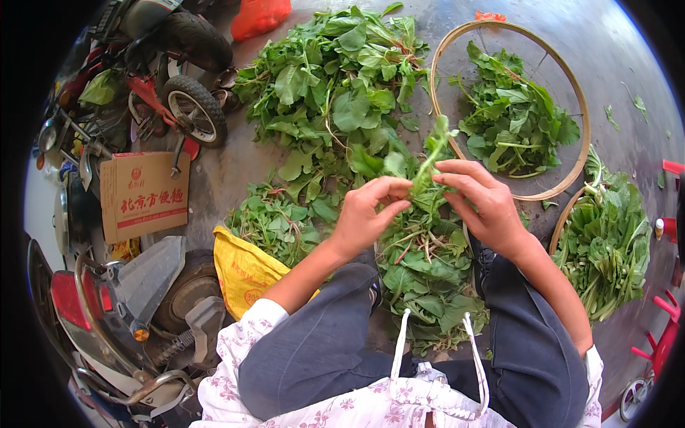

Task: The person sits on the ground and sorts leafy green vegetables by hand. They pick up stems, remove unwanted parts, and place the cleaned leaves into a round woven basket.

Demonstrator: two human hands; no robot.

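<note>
A leafy green stalk stands up between my two hands, above a heap of greens that lies between my feet. My left hand pinches its leaves from the left, thumb against the bent fingers. From the other side my right hand closes fingertips and thumb on the same stalk. The fingers partly hide the lower leaves. Reddish and pale roots show in the heap just below.
Beyond my hands lies a large pile of greens. A round wooden-rimmed basket holds more, and another leafy bunch is at right. A yellow sack, a cardboard box and parked motorbikes stand at left.
</note>
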